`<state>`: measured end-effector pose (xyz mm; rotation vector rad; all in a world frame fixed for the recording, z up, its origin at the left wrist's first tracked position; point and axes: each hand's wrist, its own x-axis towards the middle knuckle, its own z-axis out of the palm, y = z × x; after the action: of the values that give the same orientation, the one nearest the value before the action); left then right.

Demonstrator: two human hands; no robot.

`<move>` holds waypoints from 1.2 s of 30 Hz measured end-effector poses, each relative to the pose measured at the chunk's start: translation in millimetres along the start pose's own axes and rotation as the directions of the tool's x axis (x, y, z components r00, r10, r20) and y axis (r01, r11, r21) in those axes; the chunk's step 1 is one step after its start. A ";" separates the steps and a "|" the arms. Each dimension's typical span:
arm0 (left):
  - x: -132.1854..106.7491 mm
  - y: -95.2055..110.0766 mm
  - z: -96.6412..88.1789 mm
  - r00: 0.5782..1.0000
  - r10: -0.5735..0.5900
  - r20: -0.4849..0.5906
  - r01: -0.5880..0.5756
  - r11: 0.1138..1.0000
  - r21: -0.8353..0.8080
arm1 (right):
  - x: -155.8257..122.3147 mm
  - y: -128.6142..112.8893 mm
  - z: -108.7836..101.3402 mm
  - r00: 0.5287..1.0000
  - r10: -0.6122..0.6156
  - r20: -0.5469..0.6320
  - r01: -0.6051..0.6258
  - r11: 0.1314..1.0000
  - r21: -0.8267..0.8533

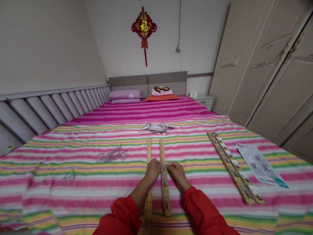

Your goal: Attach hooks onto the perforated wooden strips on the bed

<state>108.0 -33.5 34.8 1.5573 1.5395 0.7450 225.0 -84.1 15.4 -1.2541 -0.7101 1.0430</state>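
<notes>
Two narrow wooden strips lie on the striped bed sheet in front of me. The right wooden strip carries small shiny metal fittings along its near half; the left wooden strip shows rows of holes. My left hand reaches across the left strip, its fingertips closed at the left edge of the right one. From the other side my right hand comes in with fingers pinched. Between the fingertips sits another small metal fitting, too small to make out exactly. What each pinch holds is partly hidden.
At right are two wooden strips with metal and white round pieces, beside a clear blister pack. Clear plastic bags lie left, thin wire-like pieces nearer. A packaged bundle lies farther back. A railing borders the left.
</notes>
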 end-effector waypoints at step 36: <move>35.8 -75.4 -146.7 0.809 -0.064 -0.585 0.048 0.998 -0.042 | -6.6 8.6 -13.1 0.998 -0.062 0.028 0.060 0.996 0.073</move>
<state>-52.9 16.9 39.4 1.3123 1.9937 1.2942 232.0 -95.7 5.1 -1.1500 -0.7240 1.0304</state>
